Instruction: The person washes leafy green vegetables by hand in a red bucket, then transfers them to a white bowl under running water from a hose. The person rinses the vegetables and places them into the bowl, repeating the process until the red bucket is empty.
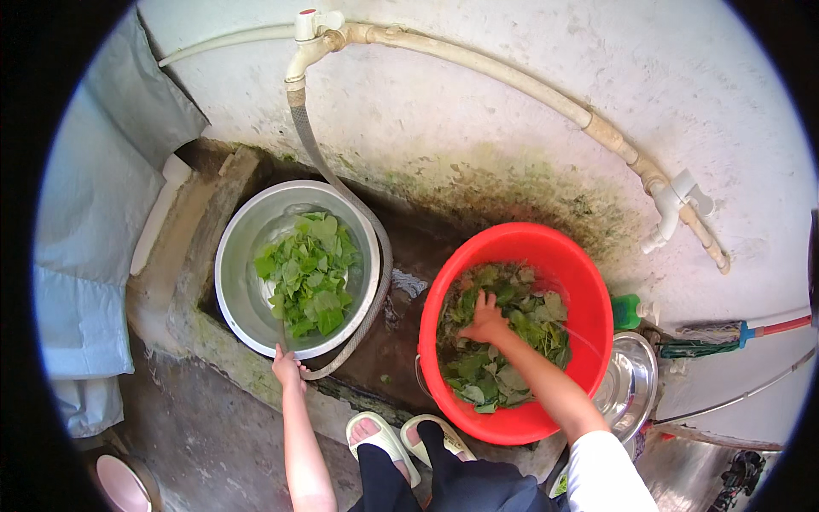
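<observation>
My left hand (289,369) is closed at the near rim of a silver metal basin (233,282), around the end of a grey hose (381,286). A thin streak, perhaps water, runs from this hand into the basin. Green leaves (309,273) lie heaped inside it. My right hand (488,321) reaches into a red bucket (589,294), fingers apart, touching the wet, darker leaves (499,375) there. Whether its fingertips hold any leaf cannot be made out.
The hose hangs from a wall tap (309,43); another tap (678,205) is at right. Basin and bucket stand in a low concrete trough (200,320). A shiny bowl (631,375), green bottle (627,311) and mop (704,337) are beyond the bucket. A pink-lined pail (122,482) stands lower left.
</observation>
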A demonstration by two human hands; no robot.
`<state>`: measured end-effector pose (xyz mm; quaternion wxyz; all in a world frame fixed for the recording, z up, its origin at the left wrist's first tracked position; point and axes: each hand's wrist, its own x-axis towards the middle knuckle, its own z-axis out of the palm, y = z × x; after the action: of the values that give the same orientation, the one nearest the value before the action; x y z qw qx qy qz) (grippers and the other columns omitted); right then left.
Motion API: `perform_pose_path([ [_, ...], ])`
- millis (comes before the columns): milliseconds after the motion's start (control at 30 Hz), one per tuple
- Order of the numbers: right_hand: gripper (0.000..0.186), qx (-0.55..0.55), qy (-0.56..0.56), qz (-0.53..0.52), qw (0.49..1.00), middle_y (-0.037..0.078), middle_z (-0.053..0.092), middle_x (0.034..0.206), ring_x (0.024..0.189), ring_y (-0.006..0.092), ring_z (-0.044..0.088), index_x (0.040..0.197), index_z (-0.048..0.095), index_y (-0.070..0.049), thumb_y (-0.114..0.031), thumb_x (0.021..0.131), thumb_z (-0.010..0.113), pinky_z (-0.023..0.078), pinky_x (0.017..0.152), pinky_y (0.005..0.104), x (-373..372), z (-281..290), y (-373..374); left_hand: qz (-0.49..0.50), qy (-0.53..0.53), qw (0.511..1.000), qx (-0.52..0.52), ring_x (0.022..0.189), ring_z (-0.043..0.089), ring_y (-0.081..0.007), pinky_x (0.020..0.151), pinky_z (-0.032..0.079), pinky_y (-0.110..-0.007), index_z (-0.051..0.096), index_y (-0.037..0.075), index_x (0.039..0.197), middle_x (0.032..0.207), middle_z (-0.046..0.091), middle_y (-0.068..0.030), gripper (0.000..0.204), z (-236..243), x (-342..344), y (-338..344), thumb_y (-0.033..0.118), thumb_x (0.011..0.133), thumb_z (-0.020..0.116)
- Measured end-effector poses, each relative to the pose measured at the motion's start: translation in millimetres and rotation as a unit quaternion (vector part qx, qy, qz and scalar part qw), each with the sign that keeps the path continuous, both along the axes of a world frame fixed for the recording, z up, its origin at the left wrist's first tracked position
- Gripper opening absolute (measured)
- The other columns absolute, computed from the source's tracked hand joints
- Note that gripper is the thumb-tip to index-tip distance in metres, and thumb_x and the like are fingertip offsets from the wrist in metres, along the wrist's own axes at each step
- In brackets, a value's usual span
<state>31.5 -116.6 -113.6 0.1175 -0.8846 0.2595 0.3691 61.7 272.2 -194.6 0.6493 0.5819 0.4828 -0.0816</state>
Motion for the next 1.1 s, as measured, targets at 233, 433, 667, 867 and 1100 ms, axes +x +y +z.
perform_pose_path([
  [233, 0.068, 0.207, -0.136, -0.340, 0.907, 0.022, 0.049, 0.112, 0.097, 0.0305, 0.052, 0.129, 0.025, 0.006, -0.021, 0.076, 0.060, 0.042, 0.083, 0.0381, -8, -63, 3, 0.002, -0.009, 1.000, -0.001, 0.033, 0.034, -0.0120, 0.031, 0.033, -0.026, 0.025, 0.015, 0.136, 0.049, 0.036, 0.0007, 0.063, -3, 0, 1, -0.001, 0.077, 0.040],
  [433, 0.069, 0.264, -0.274, -0.214, 0.900, 0.013, 0.058, 0.097, 0.092, 0.0210, 0.055, 0.121, 0.038, 0.004, -0.010, 0.062, 0.071, 0.042, 0.081, 0.0312, -28, 13, -12, 0.013, -0.012, 1.000, -0.006, 0.034, 0.035, -0.0113, 0.032, 0.033, -0.026, 0.027, 0.017, 0.136, 0.049, 0.037, 0.0004, 0.062, 0, -1, 6, -0.001, 0.078, 0.041],
  [667, 0.099, 0.088, -0.246, 0.026, 0.965, 0.022, 0.024, 0.134, 0.103, 0.0399, 0.048, 0.137, 0.011, -0.018, -0.026, 0.062, 0.075, 0.045, 0.082, 0.0393, -29, 72, -25, 0.014, -0.018, 1.000, 0.011, 0.035, 0.034, -0.0111, 0.032, 0.033, -0.025, 0.027, 0.018, 0.136, 0.049, 0.036, 0.0009, 0.062, -10, -1, 19, 0.000, 0.078, 0.041],
  [867, 0.096, -0.011, -0.057, 0.038, 0.998, 0.022, 0.017, 0.138, 0.109, 0.0394, 0.045, 0.136, 0.009, -0.021, -0.024, 0.064, 0.071, 0.044, 0.083, 0.0431, -31, -23, -14, -0.003, -0.013, 1.000, 0.006, 0.035, 0.034, -0.0103, 0.032, 0.033, -0.024, 0.027, 0.015, 0.135, 0.049, 0.036, 0.0020, 0.061, 3, -2, 0, 0.000, 0.078, 0.041],
  [1100, 0.056, 0.026, -0.210, -0.060, 0.975, 0.017, 0.058, 0.103, 0.088, 0.0323, 0.057, 0.122, 0.043, -0.005, -0.001, 0.068, 0.058, 0.047, 0.075, 0.0373, -24, -51, -5, 0.006, -0.013, 1.000, 0.021, 0.034, 0.033, -0.0105, 0.032, 0.033, -0.025, 0.028, 0.015, 0.135, 0.049, 0.036, 0.0020, 0.062, -5, -4, 14, -0.001, 0.077, 0.041],
])
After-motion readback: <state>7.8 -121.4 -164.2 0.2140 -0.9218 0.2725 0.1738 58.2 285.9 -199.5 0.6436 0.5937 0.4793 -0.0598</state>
